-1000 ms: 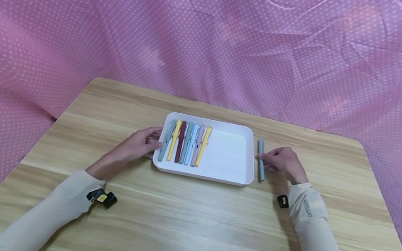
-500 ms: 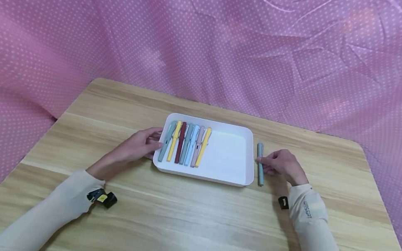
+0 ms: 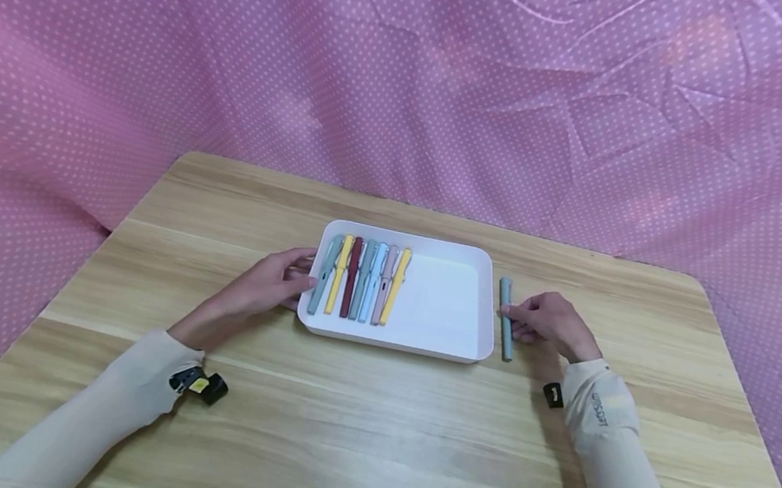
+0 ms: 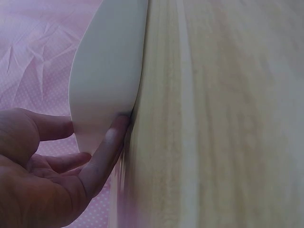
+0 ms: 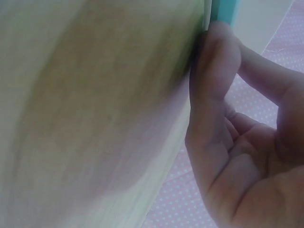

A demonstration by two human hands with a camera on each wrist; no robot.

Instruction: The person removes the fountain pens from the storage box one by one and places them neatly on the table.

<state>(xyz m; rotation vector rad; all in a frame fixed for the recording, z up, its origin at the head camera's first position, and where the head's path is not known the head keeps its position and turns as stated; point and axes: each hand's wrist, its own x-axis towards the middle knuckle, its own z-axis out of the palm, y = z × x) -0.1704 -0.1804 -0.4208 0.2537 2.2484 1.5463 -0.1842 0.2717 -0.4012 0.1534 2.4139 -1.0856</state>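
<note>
In the head view a shallow white tray [image 3: 445, 308] lies on the table. My left hand [image 3: 272, 282] holds its left end, the thumb over the rim and the other fingers against the outer wall [image 4: 109, 61]. Just right of the tray, my right hand [image 3: 551, 322] pinches a grey-green pen [image 3: 506, 335] between thumb and fingers. The pen stands nearly parallel to the tray's right side, apart from it. In the right wrist view a bit of the pen [image 5: 227, 12] shows past the fingertips; the fingers hide the rest.
Several capped pens lie side by side in the tray's left half: grey-green [image 3: 325, 277], yellow [image 3: 339, 274], dark red [image 3: 351, 280], light blue [image 3: 372, 282] and mauve [image 3: 383, 285] among them. A pink dotted cloth [image 3: 412, 76] hangs behind the wooden table [image 3: 367, 436].
My right hand, with the grey-green pen pinched in it, has shifted slightly toward the table's near edge. My left hand and the tray look practically still.
</note>
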